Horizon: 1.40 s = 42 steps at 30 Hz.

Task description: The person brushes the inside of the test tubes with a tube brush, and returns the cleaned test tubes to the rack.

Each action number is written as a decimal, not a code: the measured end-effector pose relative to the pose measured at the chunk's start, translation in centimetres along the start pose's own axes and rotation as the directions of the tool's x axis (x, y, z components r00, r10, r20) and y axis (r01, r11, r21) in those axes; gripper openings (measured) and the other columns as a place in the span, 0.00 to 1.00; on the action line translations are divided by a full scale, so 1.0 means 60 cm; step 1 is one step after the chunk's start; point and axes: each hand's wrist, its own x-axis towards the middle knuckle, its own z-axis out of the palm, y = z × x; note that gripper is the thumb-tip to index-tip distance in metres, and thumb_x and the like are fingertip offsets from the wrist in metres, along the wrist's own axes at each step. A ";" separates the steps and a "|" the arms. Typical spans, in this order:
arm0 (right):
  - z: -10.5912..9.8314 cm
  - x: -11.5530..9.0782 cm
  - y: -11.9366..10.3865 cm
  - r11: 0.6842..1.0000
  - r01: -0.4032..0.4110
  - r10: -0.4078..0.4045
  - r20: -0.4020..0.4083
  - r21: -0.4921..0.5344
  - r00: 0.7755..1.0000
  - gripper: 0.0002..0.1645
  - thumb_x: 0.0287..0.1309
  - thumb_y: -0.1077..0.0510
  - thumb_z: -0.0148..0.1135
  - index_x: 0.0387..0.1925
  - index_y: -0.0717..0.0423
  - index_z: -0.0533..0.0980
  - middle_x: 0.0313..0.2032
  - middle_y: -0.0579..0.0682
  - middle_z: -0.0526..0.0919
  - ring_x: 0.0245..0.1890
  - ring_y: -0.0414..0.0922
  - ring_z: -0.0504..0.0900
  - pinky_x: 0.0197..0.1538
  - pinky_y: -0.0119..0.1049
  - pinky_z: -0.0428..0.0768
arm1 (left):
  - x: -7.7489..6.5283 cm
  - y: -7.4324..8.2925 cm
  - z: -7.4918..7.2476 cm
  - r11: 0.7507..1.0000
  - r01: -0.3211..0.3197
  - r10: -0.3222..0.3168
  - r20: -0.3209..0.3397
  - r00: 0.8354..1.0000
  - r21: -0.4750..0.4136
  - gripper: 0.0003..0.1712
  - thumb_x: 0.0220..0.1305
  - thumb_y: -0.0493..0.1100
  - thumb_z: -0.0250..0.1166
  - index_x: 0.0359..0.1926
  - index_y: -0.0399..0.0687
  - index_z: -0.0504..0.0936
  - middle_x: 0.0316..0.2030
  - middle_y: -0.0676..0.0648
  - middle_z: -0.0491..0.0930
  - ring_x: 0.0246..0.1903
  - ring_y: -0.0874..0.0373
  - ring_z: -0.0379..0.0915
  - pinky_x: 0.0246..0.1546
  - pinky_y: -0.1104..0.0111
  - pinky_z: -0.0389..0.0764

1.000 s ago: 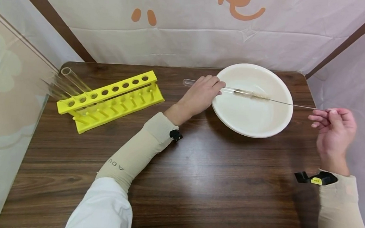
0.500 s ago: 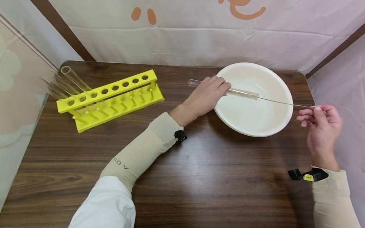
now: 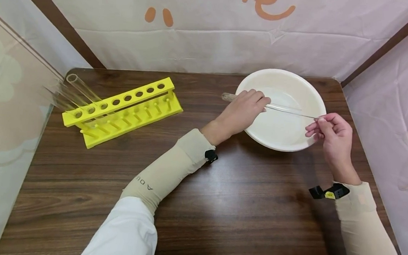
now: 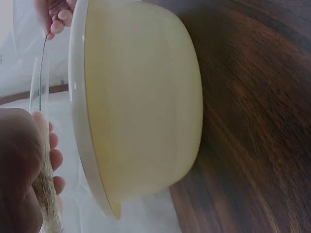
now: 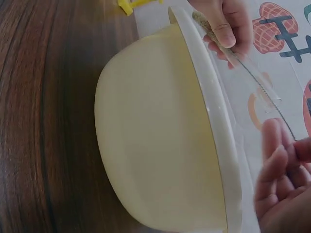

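Note:
My left hand [image 3: 243, 109] grips a clear glass test tube [image 3: 283, 108] over the left part of a white basin [image 3: 278, 136]. The tube lies nearly level, its rounded end to the left and its mouth to the right. Inside it sits the bristle head of a test tube brush [image 4: 46, 194], seen in the left wrist view beneath my left palm and toward the closed end. The thin twisted wire handle [image 5: 262, 87] runs out of the mouth. My right hand [image 3: 332, 138] pinches that wire between thumb and fingers at the basin's right rim.
A yellow test tube rack [image 3: 127, 102] stands on the left of the dark wooden table [image 3: 219, 207], with several glass tubes [image 3: 84, 89] leaning in its left holes. Fabric walls [image 3: 202, 44] enclose the back and sides. Some white printed material shows at the table's front edge.
My right hand has moved left with the wire, and the bristles have slid from the tube's mouth deep inside. My left hand and the tube have shifted slightly right.

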 end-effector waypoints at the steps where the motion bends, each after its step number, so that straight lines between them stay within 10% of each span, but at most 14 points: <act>1: -0.001 -0.001 -0.001 1.000 -0.022 0.022 0.012 -0.011 1.000 0.09 0.74 0.66 0.54 0.35 0.66 0.76 0.26 0.53 0.87 0.22 0.43 0.86 0.22 0.27 0.76 | -0.001 -0.001 0.001 1.000 0.002 -0.002 0.002 1.000 0.002 0.16 0.80 0.43 0.54 0.60 0.42 0.77 0.53 0.46 0.79 0.54 0.50 0.73 0.53 0.64 0.73; 9: -0.016 0.003 -0.015 0.969 -0.243 0.239 0.084 0.036 0.967 0.21 0.79 0.55 0.49 0.31 0.63 0.78 0.23 0.51 0.85 0.20 0.40 0.82 0.24 0.28 0.79 | 0.000 -0.005 0.003 1.000 -0.019 0.019 -0.017 1.000 0.002 0.16 0.80 0.43 0.54 0.60 0.42 0.77 0.52 0.45 0.78 0.53 0.50 0.73 0.52 0.64 0.73; 17: -0.042 0.009 -0.031 0.821 -0.534 0.407 0.448 0.202 0.796 0.25 0.81 0.64 0.36 0.34 0.65 0.78 0.25 0.53 0.83 0.18 0.40 0.64 0.19 0.27 0.48 | 0.000 -0.004 -0.002 0.999 -0.045 0.046 -0.024 0.999 0.017 0.14 0.78 0.42 0.56 0.58 0.42 0.78 0.52 0.46 0.77 0.52 0.50 0.72 0.53 0.64 0.72; 22: -0.049 0.011 -0.033 0.810 -0.551 0.398 0.503 0.199 0.767 0.25 0.81 0.65 0.34 0.35 0.66 0.77 0.26 0.51 0.79 0.22 0.44 0.53 0.23 0.31 0.41 | 0.000 -0.002 -0.003 0.997 -0.070 0.071 -0.021 0.997 0.036 0.14 0.78 0.42 0.57 0.58 0.43 0.78 0.52 0.46 0.78 0.52 0.51 0.73 0.54 0.64 0.73; 29: -0.053 0.014 -0.038 0.850 -0.515 0.425 0.434 0.112 0.795 0.21 0.80 0.65 0.38 0.33 0.63 0.76 0.25 0.49 0.76 0.22 0.44 0.54 0.24 0.33 0.42 | 0.004 -0.005 -0.006 0.996 -0.081 0.083 -0.042 0.996 0.041 0.14 0.77 0.42 0.58 0.58 0.43 0.78 0.52 0.47 0.79 0.53 0.51 0.73 0.54 0.64 0.72; 38: -0.044 0.009 -0.033 0.944 -0.301 0.318 0.125 -0.138 0.940 0.10 0.73 0.68 0.53 0.33 0.60 0.75 0.24 0.47 0.81 0.22 0.38 0.74 0.24 0.25 0.73 | 0.005 -0.005 -0.009 0.996 -0.081 0.082 0.025 0.996 -0.028 0.15 0.78 0.44 0.57 0.59 0.44 0.78 0.52 0.47 0.79 0.54 0.51 0.73 0.55 0.65 0.72; 42: -0.036 0.013 -0.028 0.918 -0.121 0.144 0.034 -0.377 0.989 0.05 0.71 0.70 0.56 0.35 0.64 0.74 0.23 0.43 0.83 0.21 0.35 0.77 0.26 0.23 0.77 | 0.004 -0.009 -0.015 0.996 -0.065 0.068 0.046 0.997 -0.057 0.16 0.79 0.44 0.55 0.59 0.43 0.78 0.52 0.47 0.79 0.54 0.51 0.73 0.57 0.66 0.72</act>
